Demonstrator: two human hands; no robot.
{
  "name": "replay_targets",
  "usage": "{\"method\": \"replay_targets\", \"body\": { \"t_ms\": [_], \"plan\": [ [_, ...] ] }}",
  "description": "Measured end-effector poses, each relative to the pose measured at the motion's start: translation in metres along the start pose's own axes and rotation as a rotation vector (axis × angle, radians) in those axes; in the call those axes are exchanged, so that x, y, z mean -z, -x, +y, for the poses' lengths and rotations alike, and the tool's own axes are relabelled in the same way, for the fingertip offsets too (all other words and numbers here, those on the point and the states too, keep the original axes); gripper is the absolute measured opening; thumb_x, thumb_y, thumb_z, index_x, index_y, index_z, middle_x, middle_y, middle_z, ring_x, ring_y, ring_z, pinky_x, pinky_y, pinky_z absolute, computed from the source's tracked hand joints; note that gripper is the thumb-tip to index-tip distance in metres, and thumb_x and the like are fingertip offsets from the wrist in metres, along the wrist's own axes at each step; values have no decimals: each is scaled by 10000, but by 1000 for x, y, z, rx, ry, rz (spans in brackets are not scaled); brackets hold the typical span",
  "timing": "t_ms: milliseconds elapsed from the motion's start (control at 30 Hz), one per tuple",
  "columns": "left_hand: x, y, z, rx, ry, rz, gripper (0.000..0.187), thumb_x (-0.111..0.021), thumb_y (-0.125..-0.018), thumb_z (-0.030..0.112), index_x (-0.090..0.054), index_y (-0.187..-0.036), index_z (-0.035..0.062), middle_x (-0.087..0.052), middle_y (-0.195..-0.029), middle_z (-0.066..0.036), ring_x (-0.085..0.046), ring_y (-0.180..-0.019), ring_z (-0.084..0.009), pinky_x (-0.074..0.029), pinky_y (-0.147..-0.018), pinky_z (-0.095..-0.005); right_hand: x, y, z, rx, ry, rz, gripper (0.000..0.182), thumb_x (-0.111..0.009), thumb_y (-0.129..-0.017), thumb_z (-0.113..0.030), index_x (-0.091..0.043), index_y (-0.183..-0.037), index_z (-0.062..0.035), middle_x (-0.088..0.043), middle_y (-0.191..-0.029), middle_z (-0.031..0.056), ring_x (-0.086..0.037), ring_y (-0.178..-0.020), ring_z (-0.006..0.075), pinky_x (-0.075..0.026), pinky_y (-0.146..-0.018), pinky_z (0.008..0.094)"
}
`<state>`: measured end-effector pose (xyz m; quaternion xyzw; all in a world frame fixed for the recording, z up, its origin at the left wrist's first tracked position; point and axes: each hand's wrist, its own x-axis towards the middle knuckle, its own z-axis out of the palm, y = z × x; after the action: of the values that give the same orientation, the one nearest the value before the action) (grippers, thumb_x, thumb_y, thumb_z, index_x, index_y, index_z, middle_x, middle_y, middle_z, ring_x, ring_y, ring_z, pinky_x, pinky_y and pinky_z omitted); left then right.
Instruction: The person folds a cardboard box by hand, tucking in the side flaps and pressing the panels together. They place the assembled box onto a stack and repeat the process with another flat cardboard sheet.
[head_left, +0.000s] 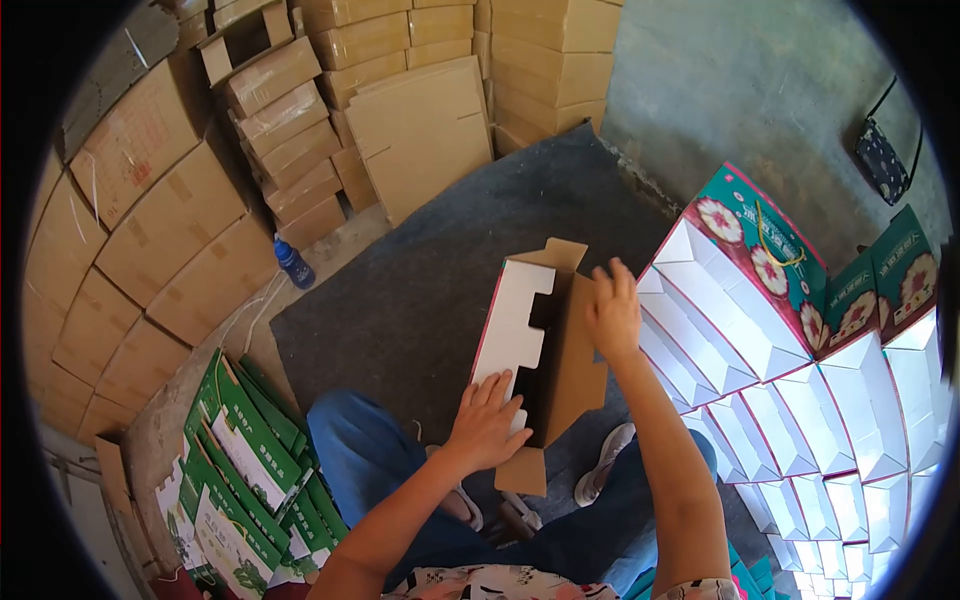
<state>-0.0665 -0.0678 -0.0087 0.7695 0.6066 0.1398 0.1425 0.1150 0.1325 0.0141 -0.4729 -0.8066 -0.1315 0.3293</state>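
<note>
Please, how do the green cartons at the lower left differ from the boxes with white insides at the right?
The green cartons are folded flat; the white-lined boxes are opened out.
The green cartons lie in an overlapping pile; the white-lined boxes stand packed in rows.
Both have printed outsides.

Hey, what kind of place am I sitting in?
Probably a packing room or storeroom: taped cardboard boxes stacked high, flattened green cartons and rows of open white boxes.
</note>
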Motion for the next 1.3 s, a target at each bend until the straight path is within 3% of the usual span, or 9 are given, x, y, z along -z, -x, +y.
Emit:
{"method": "replay_targets", "body": {
  "t_ms": [33, 167, 367, 567, 667, 800, 1000, 1100, 1300],
  "plan": [
    [-2, -1, -4, -3, 3, -17, 553, -553, -836, 434, -559, -1227, 44, -263, -1456, -223, -196, -1371, -342, -139, -1108, -467, -5, 1, 1, -85, -41, 70, 616, -609, -760, -154, -404, -1331, -52, -541, -1184, 214, -510, -1111, 377, -416, -935, 448],
    [-4, -6, -14, -32, 21, -29, 512, -580, -821, 399, -580, -1203, 59, -279, -1451, -212, -196, -1371, -334, -127, -1117, -449, 16, -5, -8, -498, -320, -559, 784, -589, -813, -197, -130, -1432, -56, -577, -1096, 249, -608, -894, 400, -493, -748, 463],
    [-3, 0, -14, -46, 54, 1, 491, -586, -812, 375, -588, -1188, 60, -288, -1447, -209, -202, -1369, -334, -121, -1122, -446, 3, 1, -27, -168, -419, -294, 697, -584, -798, -148, -251, -1403, -60, -496, -1244, 199, -583, -975, 368, -503, -758, 435],
    [1, -1, -14, -45, 82, 13, 416, -548, -850, 322, -596, -1175, 66, -329, -1428, -199, -228, -1358, -335, -144, -1116, -442, 0, -4, -27, -28, -67, -229, 582, -598, -766, -120, -432, -1320, -55, -405, -1349, 154, -431, -1211, 343, -407, -968, 429],
    [-3, -3, -18, -75, 126, 39, 383, -539, -844, 261, -603, -1163, 59, -385, -1392, -194, -267, -1339, -338, -162, -1107, -451, 18, -10, -24, 261, 510, -360, 444, -587, -780, -150, -562, -1217, -73, -440, -1327, 137, -348, -1278, 318, -300, -1050, 442],
    [-14, -8, -41, -176, 178, -4, 455, -547, -793, 207, -558, -1222, 53, -408, -1383, -181, -253, -1354, -330, -164, -1114, -447, 43, -5, -42, 386, 449, -1193, 248, -578, -810, -186, -661, -1008, -61, -506, -1259, 132, -557, -1094, 285, -368, -982, 426],
    [30, 2, -71, -252, 562, -386, 630, -634, -743, 225, -457, -1319, 43, -379, -1420, -159, -202, -1389, -314, -164, -1128, -416, 43, -24, -36, -219, 77, -838, 482, -594, -814, -157, -457, -1248, 4, -481, -1269, 165, -582, -1060, 299, -485, -872, 404],
    [38, 9, -47, -156, 417, -226, 631, -653, -778, 276, -449, -1315, 17, -439, -1367, -177, -332, -1321, -329, -238, -1090, -419, 2, -25, -9, -324, -52, -625, 614, -557, -824, -115, -286, -1360, 9, -432, -1317, 194, -537, -1121, 339, -450, -939, 413],
    [-16, 9, -7, 40, 228, 357, 693, -700, -766, 206, -375, -1347, 10, -574, -1142, -174, -536, -1069, -331, -358, -959, -436, -45, -34, 4, -376, -397, -245, 668, -505, -782, -62, -243, -1393, -5, -381, -1378, 205, -504, -1137, 393, -421, -963, 428]
  ]
}}
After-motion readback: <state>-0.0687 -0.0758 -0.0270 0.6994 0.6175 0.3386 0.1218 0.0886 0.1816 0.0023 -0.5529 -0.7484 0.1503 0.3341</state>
